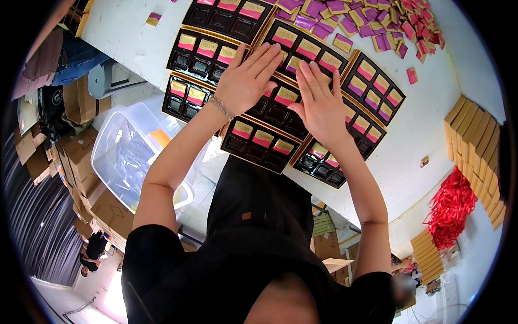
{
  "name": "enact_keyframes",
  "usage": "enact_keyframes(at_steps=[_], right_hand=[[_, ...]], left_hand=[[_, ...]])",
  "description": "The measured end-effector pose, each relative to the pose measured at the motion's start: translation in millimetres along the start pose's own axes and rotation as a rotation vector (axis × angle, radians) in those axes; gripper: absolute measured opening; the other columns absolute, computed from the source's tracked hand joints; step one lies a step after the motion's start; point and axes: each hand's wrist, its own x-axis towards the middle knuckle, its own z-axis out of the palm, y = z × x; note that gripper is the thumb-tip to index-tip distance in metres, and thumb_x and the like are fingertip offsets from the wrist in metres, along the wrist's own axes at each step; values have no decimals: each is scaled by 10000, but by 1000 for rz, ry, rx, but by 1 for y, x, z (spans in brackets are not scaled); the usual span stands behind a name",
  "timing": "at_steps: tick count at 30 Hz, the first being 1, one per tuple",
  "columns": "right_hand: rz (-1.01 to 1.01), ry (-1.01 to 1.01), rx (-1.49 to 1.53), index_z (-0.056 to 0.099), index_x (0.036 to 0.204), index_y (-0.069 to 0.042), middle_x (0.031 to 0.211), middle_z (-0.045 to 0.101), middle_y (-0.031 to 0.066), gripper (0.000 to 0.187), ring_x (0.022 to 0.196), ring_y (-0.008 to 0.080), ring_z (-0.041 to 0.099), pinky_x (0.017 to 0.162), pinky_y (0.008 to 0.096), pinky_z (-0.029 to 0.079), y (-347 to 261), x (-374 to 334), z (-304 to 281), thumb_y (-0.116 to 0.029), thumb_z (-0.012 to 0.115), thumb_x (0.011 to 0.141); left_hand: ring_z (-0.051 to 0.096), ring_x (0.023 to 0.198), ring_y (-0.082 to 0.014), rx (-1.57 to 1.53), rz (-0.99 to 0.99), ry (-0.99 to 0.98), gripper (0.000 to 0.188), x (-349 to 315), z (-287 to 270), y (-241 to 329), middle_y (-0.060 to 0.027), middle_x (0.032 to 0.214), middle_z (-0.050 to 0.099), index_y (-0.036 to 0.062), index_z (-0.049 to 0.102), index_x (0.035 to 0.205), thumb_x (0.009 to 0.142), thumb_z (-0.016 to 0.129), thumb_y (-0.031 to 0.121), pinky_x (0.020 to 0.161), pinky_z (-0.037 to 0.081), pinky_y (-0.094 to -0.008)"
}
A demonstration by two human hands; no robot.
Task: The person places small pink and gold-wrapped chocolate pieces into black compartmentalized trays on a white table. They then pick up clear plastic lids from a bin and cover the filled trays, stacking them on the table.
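Note:
Several black trays with gold rims (263, 156) stand side by side, each with six square wells. Their far wells hold small wrapped squares in gold and pink (259, 135); many near wells are bare. My left hand (243, 81) is palm down with stretched fingers over the tray at the middle of the group. My right hand (322, 110) lies flat likewise, its fingertips over the far middle tray (305, 51), next to a purple and gold square. Both hands seem to touch the squares beneath, but the fingers hide the contact. The far right tray (375, 86) has both its rows filled.
Loose purple and gold squares (372, 24) and red-pink ones (423, 35) are heaped at the table's far right. Stacked gold boxes (475, 151) and red ribbons (453, 205) lie on the right. A clear plastic bin (127, 156) stands left, below the white table (415, 119).

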Motion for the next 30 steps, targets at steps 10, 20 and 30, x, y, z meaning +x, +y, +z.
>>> enact_keyframes(at_steps=[10,20,30], right_hand=[[-39,295,-18,628,1022,-100,1104,631,35,272,1103,229,567,1039,520,356,28,23,-3,-256,687,807],[207,-80,-289,582,1007,-15,970,616,146,242,957,321,615,753,407,522,109,92,-16,-39,640,774],[375,121,-250,639,1075,-98,933,639,131,286,888,350,625,756,443,517,91,87,-17,-70,608,792]], left_hand=[[379,1378,-197,69,26,-82,560,0,-6,-7,-50,1468,437,84,466,1390,929,517,399,1119,139,-639],[621,871,-190,171,104,194,239,130,-13,-71,-28,968,655,130,652,1096,859,636,160,810,467,-372],[606,773,-208,-284,-24,199,207,135,-15,-106,-47,849,632,87,654,1068,897,615,198,697,496,-331]])
